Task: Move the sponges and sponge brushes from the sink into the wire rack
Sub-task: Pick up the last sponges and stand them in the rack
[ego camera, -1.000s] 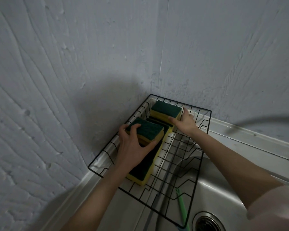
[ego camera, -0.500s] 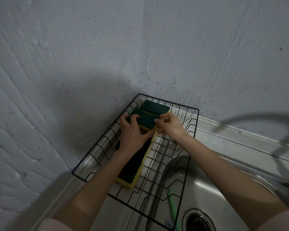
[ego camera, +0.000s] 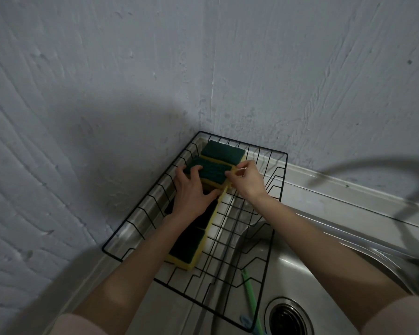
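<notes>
A black wire rack (ego camera: pixel 273 209) sits over the sink's left corner against the wall. Along its left side lies a row of yellow sponges with dark green tops: one at the far end (ego camera: pixel 224 153), one near the front (ego camera: pixel 188 250), others under my arm. My left hand (ego camera: pixel 191 192) grips the left end of a raised sponge (ego camera: pixel 212 170) that rests on the row. My right hand (ego camera: pixel 246 181) pinches that sponge's right edge. A green-handled sponge brush (ego camera: pixel 250 301) lies in the sink under the rack's front edge.
The steel sink basin (ego camera: pixel 307 269) with its drain (ego camera: pixel 288 317) lies at the lower right. Rough grey walls close the corner behind and left of the rack. A blurred dark tap arches at the right edge (ego camera: pixel 416 209).
My right hand left the far sponge and came to the raised sponge's right edge. My left hand carried that sponge toward the far end of the row.
</notes>
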Demonstrator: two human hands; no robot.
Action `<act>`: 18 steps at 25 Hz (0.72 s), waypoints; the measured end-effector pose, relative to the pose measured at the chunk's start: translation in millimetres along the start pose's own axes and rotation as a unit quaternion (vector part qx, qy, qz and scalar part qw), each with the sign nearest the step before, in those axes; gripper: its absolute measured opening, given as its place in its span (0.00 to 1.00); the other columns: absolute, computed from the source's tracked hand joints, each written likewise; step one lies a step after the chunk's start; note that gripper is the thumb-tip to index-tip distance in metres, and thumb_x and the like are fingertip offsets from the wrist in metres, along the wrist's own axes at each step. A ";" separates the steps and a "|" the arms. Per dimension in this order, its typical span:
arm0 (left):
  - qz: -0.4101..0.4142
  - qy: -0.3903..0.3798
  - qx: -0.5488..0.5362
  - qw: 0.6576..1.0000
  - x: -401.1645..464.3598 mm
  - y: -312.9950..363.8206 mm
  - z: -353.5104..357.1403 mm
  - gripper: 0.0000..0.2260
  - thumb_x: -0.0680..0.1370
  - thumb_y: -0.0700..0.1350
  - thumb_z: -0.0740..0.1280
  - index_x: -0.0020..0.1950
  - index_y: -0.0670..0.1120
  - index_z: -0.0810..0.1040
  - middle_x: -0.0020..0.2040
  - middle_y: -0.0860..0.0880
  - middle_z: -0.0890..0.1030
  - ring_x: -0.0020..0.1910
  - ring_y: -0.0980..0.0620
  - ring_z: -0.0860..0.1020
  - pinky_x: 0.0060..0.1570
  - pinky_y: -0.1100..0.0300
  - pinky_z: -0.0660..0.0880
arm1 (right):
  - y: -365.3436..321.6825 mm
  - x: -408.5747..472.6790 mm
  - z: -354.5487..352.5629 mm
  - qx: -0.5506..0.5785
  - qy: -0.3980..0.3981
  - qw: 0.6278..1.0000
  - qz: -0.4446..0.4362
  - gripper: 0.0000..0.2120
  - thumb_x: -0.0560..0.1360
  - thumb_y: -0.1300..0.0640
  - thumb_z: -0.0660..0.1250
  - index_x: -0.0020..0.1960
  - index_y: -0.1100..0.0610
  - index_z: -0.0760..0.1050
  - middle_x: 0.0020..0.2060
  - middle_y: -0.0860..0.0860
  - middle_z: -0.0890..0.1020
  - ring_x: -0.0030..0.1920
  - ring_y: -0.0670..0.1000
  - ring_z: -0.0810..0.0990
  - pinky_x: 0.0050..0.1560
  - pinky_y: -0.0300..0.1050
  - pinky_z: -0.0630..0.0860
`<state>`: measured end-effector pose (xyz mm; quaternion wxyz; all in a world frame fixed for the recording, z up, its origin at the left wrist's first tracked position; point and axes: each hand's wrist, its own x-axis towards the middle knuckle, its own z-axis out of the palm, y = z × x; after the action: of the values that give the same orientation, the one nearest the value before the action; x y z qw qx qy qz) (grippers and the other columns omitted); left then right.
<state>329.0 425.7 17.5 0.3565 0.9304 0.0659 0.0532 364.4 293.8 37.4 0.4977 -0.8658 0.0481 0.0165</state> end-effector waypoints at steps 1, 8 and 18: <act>0.000 -0.001 -0.001 1.000 0.1 -0.4 -0.2 0.32 0.71 0.50 0.69 0.70 0.45 0.58 0.72 0.38 0.50 0.71 0.38 0.55 0.66 0.46 0.64 | -0.1 -0.3 0.5 -0.008 0.001 1.000 0.007 0.19 0.72 0.54 0.67 0.57 0.61 0.64 0.59 0.62 0.72 0.53 0.58 0.75 0.47 0.45 0.71; 0.003 0.006 -0.020 1.000 -1.0 -1.6 -0.3 0.32 0.71 0.48 0.69 0.70 0.44 0.58 0.71 0.39 0.51 0.71 0.40 0.56 0.67 0.49 0.64 | -4.0 2.0 2.9 0.016 0.000 1.000 -0.011 0.22 0.73 0.56 0.66 0.64 0.62 0.65 0.60 0.57 0.75 0.55 0.52 0.75 0.48 0.40 0.71; 0.001 0.016 -0.010 1.000 -1.9 1.2 0.0 0.31 0.71 0.48 0.69 0.69 0.44 0.58 0.72 0.39 0.51 0.71 0.40 0.56 0.66 0.48 0.65 | -2.8 2.4 2.3 -0.032 -0.024 0.999 -0.012 0.22 0.76 0.51 0.62 0.66 0.59 0.65 0.60 0.56 0.76 0.49 0.48 0.74 0.43 0.37 0.67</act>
<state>327.3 424.5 18.2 0.3644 0.9261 0.0698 0.0688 367.1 297.0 38.4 0.4711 -0.8811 0.0250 0.0331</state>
